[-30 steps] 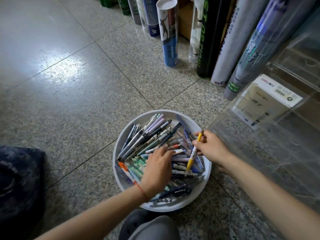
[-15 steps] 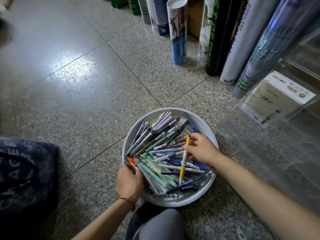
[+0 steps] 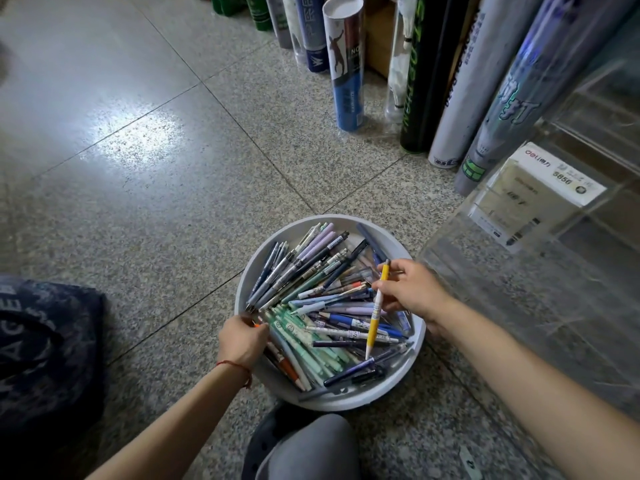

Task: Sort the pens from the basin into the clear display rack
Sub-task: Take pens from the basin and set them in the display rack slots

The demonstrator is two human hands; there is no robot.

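A round white basin (image 3: pixel 349 400) sits on the floor, heaped with several pens (image 3: pixel 313 289) in purple, green, blue and black. My right hand (image 3: pixel 414 291) is over the basin's right side and pinches a yellow and white pen (image 3: pixel 375 315), tip pointing down at the pile. My left hand (image 3: pixel 242 339) grips the basin's left rim, with its fingers beside an orange pen (image 3: pixel 289 367). The clear display rack (image 3: pixel 540 271) stands just right of the basin; a white labelled box shows through its wall.
Tall shuttlecock tubes (image 3: pixel 346 64) stand and lean along the back wall. A dark blue bag (image 3: pixel 45 348) lies at the left. My grey knee (image 3: pixel 304 448) is just in front of the basin. The floor is speckled tile.
My left hand came out of the pen pile and took the basin's left rim. My right hand kept the yellow pen and shifted it a little within the basin.
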